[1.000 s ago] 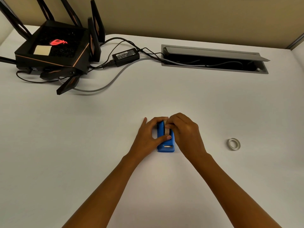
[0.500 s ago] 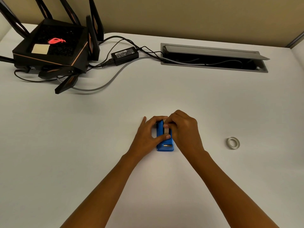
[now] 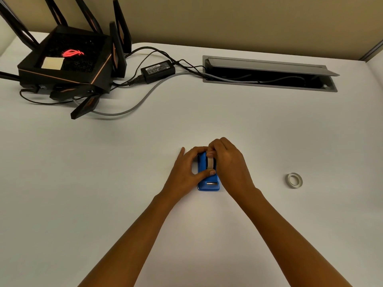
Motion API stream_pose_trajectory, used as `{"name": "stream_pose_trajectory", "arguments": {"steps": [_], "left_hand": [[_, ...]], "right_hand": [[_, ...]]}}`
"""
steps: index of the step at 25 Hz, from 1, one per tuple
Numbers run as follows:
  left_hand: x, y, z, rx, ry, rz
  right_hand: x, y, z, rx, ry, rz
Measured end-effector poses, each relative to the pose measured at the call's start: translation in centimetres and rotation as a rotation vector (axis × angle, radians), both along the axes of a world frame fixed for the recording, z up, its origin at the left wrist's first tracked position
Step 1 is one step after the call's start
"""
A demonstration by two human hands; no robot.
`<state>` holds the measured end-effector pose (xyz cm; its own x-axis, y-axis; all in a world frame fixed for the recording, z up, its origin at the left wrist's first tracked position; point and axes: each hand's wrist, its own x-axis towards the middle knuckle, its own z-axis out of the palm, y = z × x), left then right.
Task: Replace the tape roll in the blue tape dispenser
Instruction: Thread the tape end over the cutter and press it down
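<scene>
Left hand (image 3: 187,168) clamps dispenser (image 3: 209,184), thumb across it. Right hand (image 3: 230,162) pinches roll (image 3: 210,162) in dispenser. Pin base firmly, guide roll straight, no twisting. Spare roll (image 3: 294,180) well right of dispenser.

The left hand (image 3: 186,172) and right hand (image 3: 230,164) hid the sides of the blue tape dispenser (image 3: 208,184). Right fingers (image 3: 213,145) covered the far end of its tape roll (image 3: 210,163). At upper left, the frame edge cut off the antennas of the router (image 3: 68,67).

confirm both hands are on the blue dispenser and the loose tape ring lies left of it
No: the head view shows the loose tape ring right of the blue dispenser, not left. Left hand and right hand are both on it.
</scene>
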<state>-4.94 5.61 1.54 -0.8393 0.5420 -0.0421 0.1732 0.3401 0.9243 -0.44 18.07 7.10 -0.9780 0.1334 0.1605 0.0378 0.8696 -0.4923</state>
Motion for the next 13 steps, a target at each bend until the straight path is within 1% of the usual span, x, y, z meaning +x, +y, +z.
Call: {"name": "stream_pose_trajectory", "arguments": {"steps": [3, 4, 5, 10, 13], "left_hand": [[0.0, 0.0, 0.0, 0.002, -0.006, -0.003], [0.0, 0.0, 0.0, 0.003, -0.004, -0.008], [0.0, 0.0, 0.0, 0.005, 0.001, -0.011], [0.0, 0.0, 0.0, 0.025, -0.002, -0.038], [0.0, -0.1, 0.0, 0.020, -0.002, -0.048]], "right_hand": [[0.2, 1.0, 0.7, -0.287, -0.030, -0.078], [0.4, 1.4, 0.9, -0.360, -0.043, -0.107], [0.7, 1.7, 1.1, -0.383, -0.050, -0.126], [1.7, 1.1, 1.3, -0.174, -0.027, -0.052], [1.4, 1.1, 1.8, -0.062, -0.066, 0.007]]}}
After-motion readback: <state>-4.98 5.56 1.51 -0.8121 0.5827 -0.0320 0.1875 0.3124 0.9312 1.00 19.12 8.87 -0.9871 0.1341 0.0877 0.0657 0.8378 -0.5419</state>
